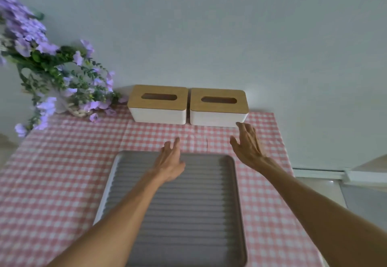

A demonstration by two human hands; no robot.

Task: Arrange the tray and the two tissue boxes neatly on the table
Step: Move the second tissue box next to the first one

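Observation:
Two white tissue boxes with wooden lids stand side by side against the wall: the left tissue box (157, 105) and the right tissue box (218, 108), with a narrow gap between them. A grey ribbed tray (194, 214) lies in front of them in the middle of the table. My left hand (170, 162) hovers over the tray's far edge, fingers spread, holding nothing. My right hand (249, 145) is open just below the right box's front right corner, apart from it or barely touching; I cannot tell which.
A pink-and-white checked cloth (52, 172) covers the table. A bunch of purple flowers (52, 71) in a woven basket stands at the back left. The white wall (209, 25) runs directly behind the boxes. The table's right edge (293, 174) drops to the floor.

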